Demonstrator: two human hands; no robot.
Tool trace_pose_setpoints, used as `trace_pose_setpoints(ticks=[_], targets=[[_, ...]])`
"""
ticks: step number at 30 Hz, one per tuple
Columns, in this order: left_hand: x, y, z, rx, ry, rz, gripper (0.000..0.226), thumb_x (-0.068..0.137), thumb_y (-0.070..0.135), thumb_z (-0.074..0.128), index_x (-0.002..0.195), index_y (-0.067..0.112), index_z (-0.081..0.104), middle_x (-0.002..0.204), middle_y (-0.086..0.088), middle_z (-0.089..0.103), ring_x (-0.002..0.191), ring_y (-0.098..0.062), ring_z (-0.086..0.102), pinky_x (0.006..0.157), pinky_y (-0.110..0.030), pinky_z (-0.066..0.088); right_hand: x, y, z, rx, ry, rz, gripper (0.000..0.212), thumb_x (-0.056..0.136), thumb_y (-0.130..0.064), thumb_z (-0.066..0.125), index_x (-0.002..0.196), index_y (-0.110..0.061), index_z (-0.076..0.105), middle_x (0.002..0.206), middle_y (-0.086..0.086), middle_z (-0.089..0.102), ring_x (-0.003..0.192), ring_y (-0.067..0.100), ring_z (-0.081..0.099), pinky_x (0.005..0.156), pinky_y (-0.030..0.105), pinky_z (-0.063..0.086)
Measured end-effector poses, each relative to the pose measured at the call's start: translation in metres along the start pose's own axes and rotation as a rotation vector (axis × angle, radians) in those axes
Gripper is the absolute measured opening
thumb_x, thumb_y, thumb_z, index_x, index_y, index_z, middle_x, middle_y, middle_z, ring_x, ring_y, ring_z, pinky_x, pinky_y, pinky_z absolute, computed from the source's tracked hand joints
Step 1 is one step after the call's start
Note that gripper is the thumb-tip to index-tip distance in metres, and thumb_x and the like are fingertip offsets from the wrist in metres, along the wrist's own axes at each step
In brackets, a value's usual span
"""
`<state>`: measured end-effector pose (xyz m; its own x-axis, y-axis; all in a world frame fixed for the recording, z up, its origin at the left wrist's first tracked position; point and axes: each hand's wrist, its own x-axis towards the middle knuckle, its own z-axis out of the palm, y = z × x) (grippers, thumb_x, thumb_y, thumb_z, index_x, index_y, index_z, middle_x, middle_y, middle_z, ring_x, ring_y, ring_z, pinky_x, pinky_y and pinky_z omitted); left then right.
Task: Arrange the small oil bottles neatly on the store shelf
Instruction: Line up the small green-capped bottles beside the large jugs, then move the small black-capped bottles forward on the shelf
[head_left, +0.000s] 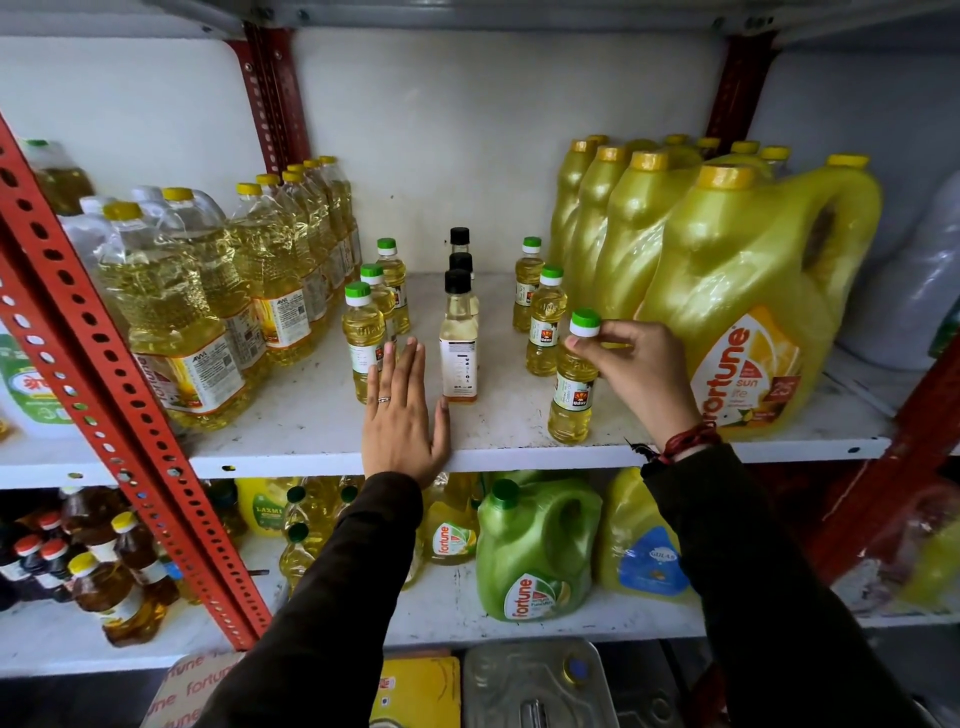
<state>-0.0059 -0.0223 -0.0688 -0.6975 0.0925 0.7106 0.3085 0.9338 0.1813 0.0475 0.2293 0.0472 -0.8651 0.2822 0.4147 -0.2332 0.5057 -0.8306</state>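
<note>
Small oil bottles stand in three rows on the white shelf. The left row of green-capped bottles runs back from the front. A middle row has black-capped bottles. On the right, two green-capped bottles stand behind a front green-capped bottle. My right hand pinches the cap of that front bottle, which stands upright on the shelf. My left hand lies flat on the shelf with fingers together and extended, between the left and middle rows, touching the front left bottle.
Large clear oil bottles crowd the shelf's left side and big yellow jugs fill the right. A red slotted upright slants across the left. The lower shelf holds a green jug and more bottles.
</note>
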Motion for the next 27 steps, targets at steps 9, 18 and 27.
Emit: trace_pose_setpoints(ticks=[9, 18, 27], targets=[[-0.001, -0.001, 0.001, -0.010, 0.001, 0.008, 0.073, 0.103, 0.044, 0.027, 0.163, 0.004, 0.022, 0.172, -0.012, 0.018, 0.161, -0.025, 0.005, 0.130, -0.038, -0.004, -0.003, -0.003, -0.004, -0.050, 0.032, -0.001, 0.023, 0.074, -0.036, 0.085, 0.091, -0.021, 0.077, 0.086, -0.005, 0.074, 0.077, -0.003, 0.065, 0.065, 0.011, 0.047], [-0.001, 0.000, 0.000, -0.036, 0.025, 0.014, 0.069, 0.103, 0.037, 0.023, 0.163, 0.003, 0.022, 0.172, -0.013, 0.015, 0.161, -0.026, 0.006, 0.130, -0.038, -0.004, -0.005, -0.019, -0.005, -0.033, 0.131, -0.128, 0.075, 0.074, -0.057, 0.079, 0.134, -0.017, 0.060, 0.139, 0.002, 0.063, 0.128, 0.012, 0.058, 0.110, 0.034, 0.048], [-0.002, 0.000, 0.000, -0.041, 0.031, 0.032, 0.068, 0.103, 0.034, 0.022, 0.164, 0.003, 0.017, 0.173, -0.014, 0.009, 0.161, -0.026, 0.002, 0.131, -0.043, 0.002, 0.008, -0.076, 0.064, 0.103, -0.144, -0.208, 0.061, 0.087, -0.027, 0.075, 0.141, -0.010, 0.052, 0.148, 0.009, 0.055, 0.135, 0.019, 0.054, 0.112, 0.032, 0.046]])
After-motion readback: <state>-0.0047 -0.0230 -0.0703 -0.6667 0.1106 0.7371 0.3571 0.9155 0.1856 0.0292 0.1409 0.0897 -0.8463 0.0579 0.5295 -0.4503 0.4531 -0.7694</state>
